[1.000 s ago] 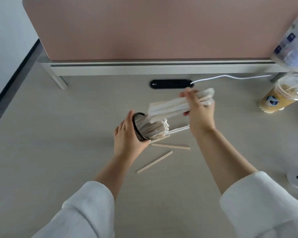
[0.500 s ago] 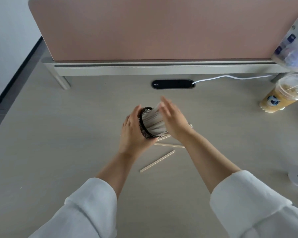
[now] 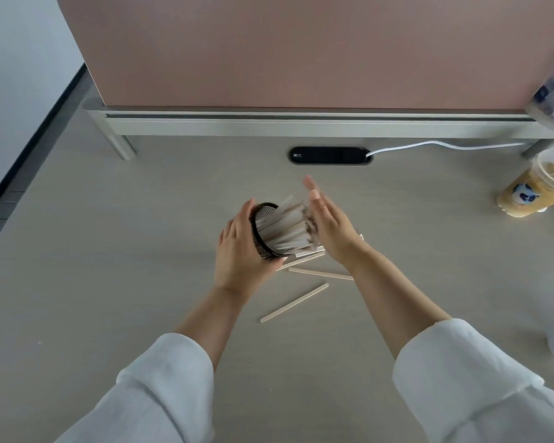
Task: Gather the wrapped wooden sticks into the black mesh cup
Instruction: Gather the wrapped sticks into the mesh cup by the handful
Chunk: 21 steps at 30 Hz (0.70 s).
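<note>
- Sticks in paper wrappers (image 3: 285, 228) now sit bunched in the black mesh cup (image 3: 263, 231), their ends fanning out of its mouth; a second ago the right hand held that bundle well above the cup.
- Right hand (image 3: 328, 231) has let go: its fingers (image 3: 311, 190) are flat and spread, holding nothing, the palm against the jutting stick ends, apparently to tap them deeper.
- Left hand (image 3: 240, 251) is wrapped around the cup from behind, fingers curled shut on it, keeping it tilted with its mouth toward the right hand, as it was half a second ago.
- By this reading the main bundle is in, so the task is mostly done. Three bare wooden sticks (image 3: 293, 303) lie on the counter (image 3: 109, 282) just below the hands, and something pale peeks out under the right wrist; whether that is a wrapped stick cannot be told.
- Open counter lies all around the hands, widest to the left. The cable port (image 3: 330, 155) and screen rail sit well behind, and an iced drink (image 3: 531, 190) stands far right, well apart from the work.
</note>
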### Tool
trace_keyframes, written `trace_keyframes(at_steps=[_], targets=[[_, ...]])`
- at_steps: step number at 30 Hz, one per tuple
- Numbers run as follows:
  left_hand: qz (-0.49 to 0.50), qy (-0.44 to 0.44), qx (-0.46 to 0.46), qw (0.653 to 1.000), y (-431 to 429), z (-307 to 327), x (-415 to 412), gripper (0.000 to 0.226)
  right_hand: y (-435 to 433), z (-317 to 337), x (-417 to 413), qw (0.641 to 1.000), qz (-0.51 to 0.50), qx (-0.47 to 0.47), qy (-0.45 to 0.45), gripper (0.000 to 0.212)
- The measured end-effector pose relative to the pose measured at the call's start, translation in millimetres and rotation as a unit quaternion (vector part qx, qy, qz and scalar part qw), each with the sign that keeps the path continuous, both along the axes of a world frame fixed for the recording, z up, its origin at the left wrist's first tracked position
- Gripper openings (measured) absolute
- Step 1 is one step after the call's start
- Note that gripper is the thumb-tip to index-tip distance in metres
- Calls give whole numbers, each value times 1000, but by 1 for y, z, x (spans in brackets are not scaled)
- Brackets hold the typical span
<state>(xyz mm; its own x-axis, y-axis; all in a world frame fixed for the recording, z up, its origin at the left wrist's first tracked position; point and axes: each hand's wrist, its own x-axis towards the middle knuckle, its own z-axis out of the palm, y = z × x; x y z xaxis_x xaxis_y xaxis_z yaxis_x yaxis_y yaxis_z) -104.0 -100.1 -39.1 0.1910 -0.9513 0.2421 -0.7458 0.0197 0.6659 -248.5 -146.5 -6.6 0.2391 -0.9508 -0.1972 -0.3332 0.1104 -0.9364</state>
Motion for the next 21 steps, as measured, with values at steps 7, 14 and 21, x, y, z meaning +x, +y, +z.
trace_keyframes(at_steps=[7,14,21], targets=[[58,-48,-13,997,3,-6,11,103,-2,-56,-35,878,67,129,455,25],[73,-39,-11,996,12,-7,15,102,19,-69,-38,856,115,63,500,23],[87,-36,-9,995,24,-8,36,102,38,-63,-22,894,159,-30,419,22]])
